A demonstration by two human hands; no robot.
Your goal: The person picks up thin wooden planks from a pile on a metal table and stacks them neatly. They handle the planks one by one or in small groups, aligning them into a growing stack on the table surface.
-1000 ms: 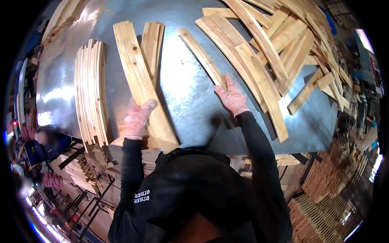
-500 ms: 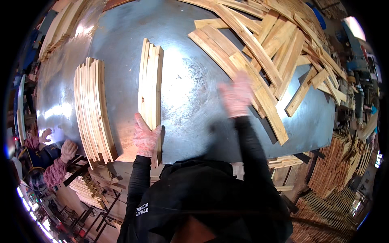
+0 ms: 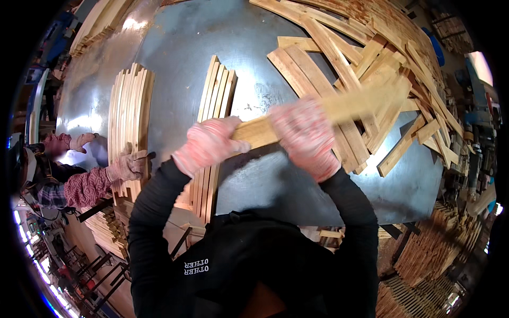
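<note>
Head view: a wooden slat [image 3: 323, 108] is gripped by left hand [image 3: 209, 146] and right hand [image 3: 305, 135], probably to be set on the upright slat stack [image 3: 214, 132].

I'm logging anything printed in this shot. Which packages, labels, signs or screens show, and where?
No packages, signs or screens show clearly.
Printed patch: on the person's black top, lower middle; small white lettering on black.
Both gloved hands, left hand and right hand, grip a plain wooden slat with no label.

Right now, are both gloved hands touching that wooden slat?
Touching. The head view shows the left hand and right hand both wrapped around the blurred wooden slat.
</note>
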